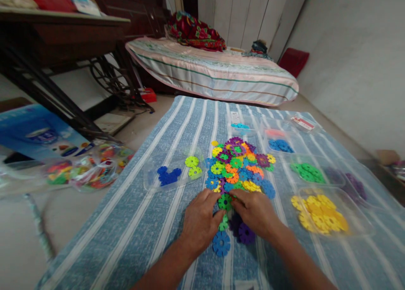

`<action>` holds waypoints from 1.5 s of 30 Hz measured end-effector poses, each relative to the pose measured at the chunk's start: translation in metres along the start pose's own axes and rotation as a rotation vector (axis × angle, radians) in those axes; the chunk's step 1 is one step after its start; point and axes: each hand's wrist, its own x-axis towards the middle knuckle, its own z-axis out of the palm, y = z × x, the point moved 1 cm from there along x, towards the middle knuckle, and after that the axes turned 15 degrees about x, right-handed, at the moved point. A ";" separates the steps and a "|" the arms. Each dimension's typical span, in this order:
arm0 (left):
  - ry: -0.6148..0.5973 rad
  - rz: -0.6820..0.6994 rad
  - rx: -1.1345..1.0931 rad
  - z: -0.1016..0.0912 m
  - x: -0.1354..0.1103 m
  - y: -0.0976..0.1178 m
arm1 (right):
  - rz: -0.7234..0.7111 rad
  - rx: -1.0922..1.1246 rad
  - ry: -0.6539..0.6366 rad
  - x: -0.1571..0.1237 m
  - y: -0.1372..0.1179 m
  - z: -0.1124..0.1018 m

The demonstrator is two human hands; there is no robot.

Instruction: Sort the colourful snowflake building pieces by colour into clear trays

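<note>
A green notched plastic disc [225, 201] sits between my two hands, at the near edge of a mixed pile of colourful notched discs [236, 163]. My left hand [201, 218] grips its left side between thumb and forefinger. On the opposite side, the curled fingers of my right hand [255, 210] pinch its edge, partly hiding it. A lighter green disc [223, 223] shows just below my left thumb. Nearer to me lie a blue disc [221, 243] and a dark purple disc [246, 233].
Left of the pile, a clear tray [148, 178] holds dark blue discs and two lime ones. Several clear trays stand to the right, with yellow discs [322, 214], green discs [307, 172] and blue discs [280, 145]. Striped cloth [133, 222] lies underneath. A bed [215, 77] is beyond.
</note>
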 end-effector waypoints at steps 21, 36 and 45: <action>-0.071 -0.027 -0.035 -0.004 0.007 -0.002 | -0.084 0.005 -0.181 -0.019 -0.003 0.005; -0.168 -0.187 -0.295 -0.011 0.015 -0.007 | -0.104 0.361 0.034 -0.018 0.023 -0.002; 0.165 -0.026 0.101 -0.085 0.033 -0.026 | 0.092 0.487 0.478 -0.014 0.051 -0.017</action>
